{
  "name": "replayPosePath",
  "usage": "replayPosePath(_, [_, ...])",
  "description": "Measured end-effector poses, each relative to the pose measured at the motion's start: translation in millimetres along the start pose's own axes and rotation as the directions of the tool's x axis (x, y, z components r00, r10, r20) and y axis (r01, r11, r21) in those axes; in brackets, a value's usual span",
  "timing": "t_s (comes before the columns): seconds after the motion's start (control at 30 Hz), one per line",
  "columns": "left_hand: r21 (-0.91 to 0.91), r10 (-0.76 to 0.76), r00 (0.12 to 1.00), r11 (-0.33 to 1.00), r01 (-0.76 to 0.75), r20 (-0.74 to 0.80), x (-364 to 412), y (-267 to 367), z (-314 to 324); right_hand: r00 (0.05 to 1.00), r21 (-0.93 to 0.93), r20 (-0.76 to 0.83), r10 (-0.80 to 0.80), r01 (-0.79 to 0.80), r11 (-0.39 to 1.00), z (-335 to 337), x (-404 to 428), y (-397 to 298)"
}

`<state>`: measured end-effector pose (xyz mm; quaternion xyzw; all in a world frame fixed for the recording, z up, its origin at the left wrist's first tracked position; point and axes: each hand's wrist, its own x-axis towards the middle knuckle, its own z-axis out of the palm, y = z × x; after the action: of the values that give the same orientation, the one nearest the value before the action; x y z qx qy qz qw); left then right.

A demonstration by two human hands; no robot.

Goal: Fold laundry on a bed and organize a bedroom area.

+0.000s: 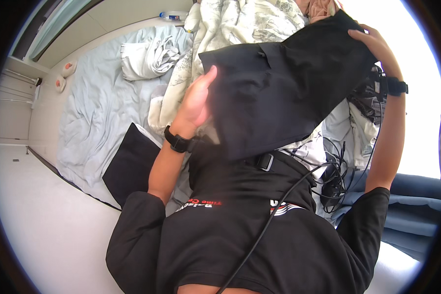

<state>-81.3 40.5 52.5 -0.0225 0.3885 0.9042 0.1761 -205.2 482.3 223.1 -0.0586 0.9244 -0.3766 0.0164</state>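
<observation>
A black cloth garment [279,84], apparently folded and with a small slit or pocket edge near its upper side, is spread between my two hands above my lap. My left hand [196,103] holds its left edge, thumb up beside the cloth and the other fingers hidden behind it. At the upper right corner, my right hand [373,40] grips the fabric with the thumb on top and the fingers underneath. Another folded black cloth [130,169] lies on the bed, left of my left forearm.
A pale blue bed sheet [92,106] carries a rolled white cloth [150,58]. Beyond the garment lies a patterned cream quilt [250,18]. Black cables [332,176] tangle at my right, near folded blue fabric [400,205]. A plastic bottle [173,15] lies by the wall.
</observation>
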Motion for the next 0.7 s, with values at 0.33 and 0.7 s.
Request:
replayPosePath(0.33, [-0.060, 0.110, 0.991, 0.992, -0.115, -0.078, -0.3, -35.8, 14.3, 0.822, -0.693, -0.004, -0.570, 0.408, 0.594, 223.1, -60.9, -140.4])
replayPosePath(0.7, [-0.225, -0.004, 0.990, 0.974, -0.029, -0.142, -18.3, -37.1, 6.2, 0.778, -0.648, 0.152, -0.610, 0.544, 0.533, 309.0, -99.1, -143.0])
